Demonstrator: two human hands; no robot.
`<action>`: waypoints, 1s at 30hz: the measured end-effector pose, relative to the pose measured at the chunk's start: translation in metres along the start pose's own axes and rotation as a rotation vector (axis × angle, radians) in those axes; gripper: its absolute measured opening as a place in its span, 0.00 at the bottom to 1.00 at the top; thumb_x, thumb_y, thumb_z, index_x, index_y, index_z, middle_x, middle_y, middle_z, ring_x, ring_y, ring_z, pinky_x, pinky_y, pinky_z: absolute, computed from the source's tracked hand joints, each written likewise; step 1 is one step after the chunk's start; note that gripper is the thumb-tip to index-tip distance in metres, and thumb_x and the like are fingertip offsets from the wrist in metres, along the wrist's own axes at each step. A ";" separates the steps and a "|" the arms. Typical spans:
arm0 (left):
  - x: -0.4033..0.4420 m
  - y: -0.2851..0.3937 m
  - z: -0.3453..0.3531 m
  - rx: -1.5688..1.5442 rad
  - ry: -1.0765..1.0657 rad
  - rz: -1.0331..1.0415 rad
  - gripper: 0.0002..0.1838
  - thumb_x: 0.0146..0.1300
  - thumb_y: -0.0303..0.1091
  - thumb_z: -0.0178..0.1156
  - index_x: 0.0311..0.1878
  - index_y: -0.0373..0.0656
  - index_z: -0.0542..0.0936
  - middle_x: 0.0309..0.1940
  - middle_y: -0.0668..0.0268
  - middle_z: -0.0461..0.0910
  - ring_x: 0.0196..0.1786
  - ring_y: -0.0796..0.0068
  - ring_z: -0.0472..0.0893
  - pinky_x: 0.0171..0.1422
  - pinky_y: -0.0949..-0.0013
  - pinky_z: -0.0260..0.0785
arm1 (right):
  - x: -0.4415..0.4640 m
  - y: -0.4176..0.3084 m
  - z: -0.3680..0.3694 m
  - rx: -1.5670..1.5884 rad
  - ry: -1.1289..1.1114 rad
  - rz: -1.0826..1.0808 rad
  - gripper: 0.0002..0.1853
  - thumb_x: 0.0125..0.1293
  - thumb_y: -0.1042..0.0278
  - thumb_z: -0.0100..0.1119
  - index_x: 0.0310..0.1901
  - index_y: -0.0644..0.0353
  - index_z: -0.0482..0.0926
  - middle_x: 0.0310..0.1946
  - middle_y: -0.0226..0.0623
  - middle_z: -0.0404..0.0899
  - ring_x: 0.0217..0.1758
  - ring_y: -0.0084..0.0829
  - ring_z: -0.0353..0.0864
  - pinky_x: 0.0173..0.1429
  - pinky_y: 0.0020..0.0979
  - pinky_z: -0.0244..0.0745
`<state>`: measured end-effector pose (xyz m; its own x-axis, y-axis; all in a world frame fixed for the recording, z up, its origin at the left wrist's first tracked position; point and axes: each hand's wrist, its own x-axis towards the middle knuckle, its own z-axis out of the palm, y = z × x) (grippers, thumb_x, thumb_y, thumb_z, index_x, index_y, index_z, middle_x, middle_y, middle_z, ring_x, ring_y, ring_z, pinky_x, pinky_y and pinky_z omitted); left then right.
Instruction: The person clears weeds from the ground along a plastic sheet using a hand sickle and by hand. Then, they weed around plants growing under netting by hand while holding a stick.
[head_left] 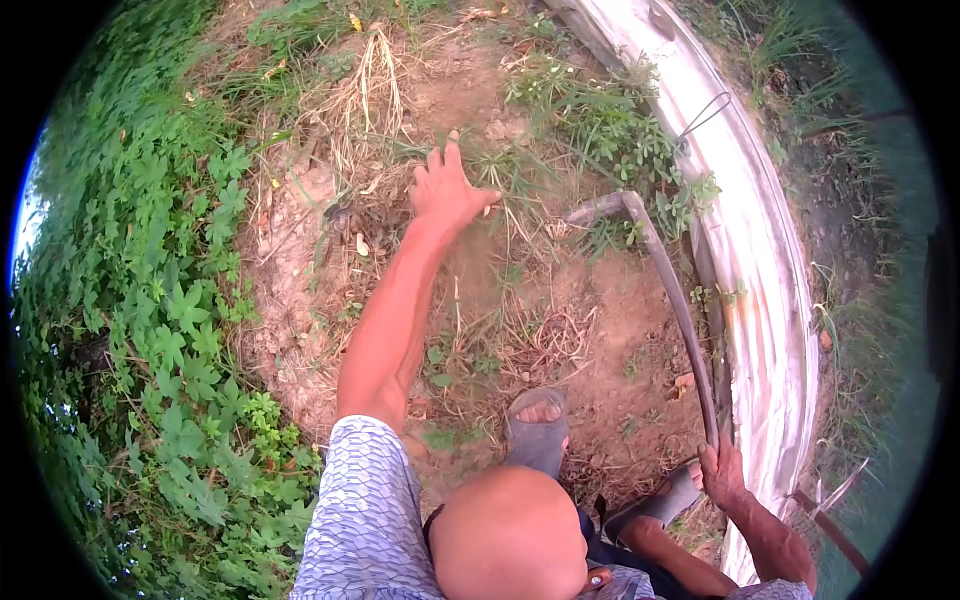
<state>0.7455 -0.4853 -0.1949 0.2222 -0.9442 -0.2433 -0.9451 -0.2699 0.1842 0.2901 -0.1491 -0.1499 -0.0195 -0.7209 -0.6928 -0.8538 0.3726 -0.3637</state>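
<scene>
Left hand (450,190): one, bare, extended forward at the end of a nearly straight forearm (390,315); fingers spread apart, thumb held out to the right, palm turned down. Nothing seen in its grasp. Placed over a tuft of thin green grass (515,170); contact between fingertips and blades cannot be told. Upper arm in a patterned pale sleeve (372,500), scale-like print.

Right hand (727,478): one, bare, low and well to the right, close by the person's own side; elbow bent, fingers wrapped round the lower end of a long-handled tool (680,300).

The tool: slender dark shaft, slightly curved, running forward from the right hand; far end bent sharply left into a short head, lying near low leafy weeds (605,105), well apart from the left hand.

Footwear: two grey sandals, one (538,440) below the left forearm, the other (655,497) beside the right hand.

Ground: reddish-brown soil (595,310), uneven, with scattered stalks; a bundle of dry straw (370,90) ahead of the left hand.

Setting: outdoors, daylight. Dense green foliage (180,340) along the left; a long pale band (770,280), creased lengthwise, material uncertain, curving down the right; a thin dark wire loop (708,115) against it
</scene>
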 end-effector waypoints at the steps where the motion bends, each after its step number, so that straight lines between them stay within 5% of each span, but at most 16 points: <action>1: 0.006 0.003 0.000 0.025 -0.084 0.003 0.52 0.46 0.52 0.74 0.72 0.46 0.59 0.70 0.48 0.56 0.67 0.48 0.65 0.65 0.46 0.62 | -0.011 -0.010 -0.007 0.113 0.021 0.007 0.24 0.70 0.47 0.50 0.42 0.66 0.67 0.24 0.56 0.74 0.28 0.52 0.78 0.31 0.46 0.70; 2: 0.011 0.006 0.000 0.051 -0.166 0.010 0.50 0.46 0.53 0.74 0.71 0.45 0.62 0.72 0.48 0.54 0.67 0.47 0.66 0.64 0.48 0.65 | -0.018 -0.015 -0.011 0.229 0.046 0.016 0.25 0.70 0.45 0.52 0.40 0.66 0.67 0.20 0.51 0.74 0.23 0.43 0.79 0.26 0.40 0.71; 3: 0.015 0.002 0.003 0.080 -0.158 0.060 0.37 0.55 0.52 0.68 0.64 0.43 0.71 0.67 0.48 0.64 0.62 0.50 0.72 0.59 0.52 0.70 | -0.020 -0.012 -0.008 0.236 0.075 0.025 0.27 0.70 0.43 0.51 0.40 0.66 0.67 0.20 0.47 0.74 0.23 0.37 0.79 0.26 0.37 0.72; 4: 0.016 -0.006 0.015 0.088 -0.161 0.071 0.37 0.55 0.52 0.68 0.64 0.43 0.71 0.67 0.48 0.64 0.62 0.50 0.72 0.59 0.52 0.70 | -0.021 -0.012 -0.007 0.243 0.105 0.033 0.28 0.70 0.41 0.51 0.40 0.66 0.67 0.19 0.43 0.74 0.22 0.32 0.78 0.27 0.34 0.73; 6: 0.005 -0.018 0.036 0.047 -0.091 0.284 0.21 0.62 0.50 0.60 0.45 0.40 0.80 0.47 0.50 0.76 0.49 0.46 0.79 0.52 0.51 0.72 | -0.017 -0.022 -0.020 0.205 0.112 0.049 0.27 0.71 0.41 0.51 0.42 0.65 0.68 0.20 0.45 0.74 0.23 0.34 0.79 0.27 0.35 0.73; 8: -0.034 -0.016 0.037 0.013 -0.130 0.410 0.16 0.65 0.45 0.56 0.37 0.40 0.81 0.37 0.52 0.78 0.45 0.47 0.80 0.48 0.52 0.72 | -0.025 -0.018 -0.022 0.288 0.128 0.073 0.26 0.71 0.43 0.50 0.43 0.64 0.68 0.19 0.45 0.72 0.21 0.35 0.77 0.25 0.35 0.69; 10: -0.067 -0.024 0.049 0.179 -0.375 0.534 0.16 0.63 0.46 0.58 0.38 0.42 0.81 0.37 0.54 0.79 0.44 0.50 0.81 0.47 0.52 0.74 | -0.043 0.034 -0.002 0.051 0.303 -0.026 0.22 0.71 0.46 0.51 0.43 0.62 0.69 0.19 0.45 0.71 0.21 0.39 0.74 0.26 0.39 0.66; 12: -0.111 -0.038 0.045 0.275 -0.495 0.777 0.16 0.62 0.47 0.59 0.40 0.43 0.81 0.39 0.56 0.80 0.44 0.52 0.82 0.48 0.53 0.75 | -0.076 0.009 -0.034 0.129 0.179 0.146 0.22 0.71 0.47 0.50 0.45 0.63 0.70 0.24 0.48 0.73 0.27 0.45 0.74 0.33 0.44 0.67; 14: -0.119 -0.055 0.027 0.407 -0.591 0.825 0.11 0.58 0.35 0.57 0.40 0.42 0.82 0.37 0.54 0.82 0.41 0.54 0.84 0.44 0.56 0.76 | -0.107 0.019 -0.037 0.245 -0.038 0.372 0.24 0.70 0.46 0.50 0.47 0.62 0.71 0.32 0.54 0.74 0.37 0.53 0.73 0.43 0.49 0.66; 17: -0.116 -0.014 -0.031 0.771 -0.831 0.649 0.20 0.62 0.47 0.61 0.50 0.41 0.79 0.45 0.54 0.79 0.48 0.52 0.82 0.51 0.54 0.76 | -0.158 0.056 -0.008 0.050 -0.045 0.395 0.26 0.68 0.43 0.51 0.48 0.64 0.71 0.37 0.56 0.74 0.44 0.51 0.73 0.48 0.48 0.66; 21: -0.096 0.082 -0.069 0.418 -0.484 0.552 0.27 0.62 0.47 0.62 0.58 0.39 0.73 0.52 0.48 0.76 0.52 0.52 0.80 0.53 0.50 0.74 | -0.186 0.083 0.041 0.192 -0.007 0.566 0.27 0.66 0.44 0.54 0.47 0.65 0.71 0.35 0.51 0.75 0.44 0.47 0.75 0.47 0.45 0.69; 23: -0.077 0.104 -0.025 0.082 -0.266 0.805 0.27 0.62 0.47 0.62 0.58 0.39 0.72 0.52 0.47 0.75 0.53 0.50 0.79 0.54 0.50 0.73 | -0.181 0.073 0.050 0.283 -0.021 0.596 0.27 0.65 0.44 0.55 0.47 0.65 0.72 0.33 0.49 0.75 0.42 0.45 0.76 0.45 0.43 0.70; 25: -0.065 0.127 0.034 0.085 -0.125 0.810 0.27 0.61 0.47 0.63 0.56 0.38 0.71 0.48 0.48 0.74 0.52 0.48 0.77 0.54 0.50 0.72 | -0.174 0.066 0.055 0.354 -0.034 0.609 0.26 0.65 0.45 0.55 0.46 0.65 0.72 0.31 0.47 0.75 0.39 0.43 0.76 0.43 0.42 0.70; 30: -0.065 0.145 0.084 0.018 -0.121 0.690 0.18 0.63 0.42 0.61 0.49 0.38 0.75 0.47 0.49 0.74 0.53 0.47 0.75 0.51 0.51 0.71 | -0.169 0.061 0.062 0.500 -0.110 0.643 0.25 0.64 0.46 0.57 0.44 0.65 0.73 0.26 0.42 0.75 0.33 0.37 0.78 0.38 0.38 0.72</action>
<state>0.5743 -0.4469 -0.2325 -0.4573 -0.8706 -0.1815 -0.8648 0.3878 0.3190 0.2735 0.0312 -0.0935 -0.3529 -0.2260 -0.9079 -0.3601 0.9285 -0.0911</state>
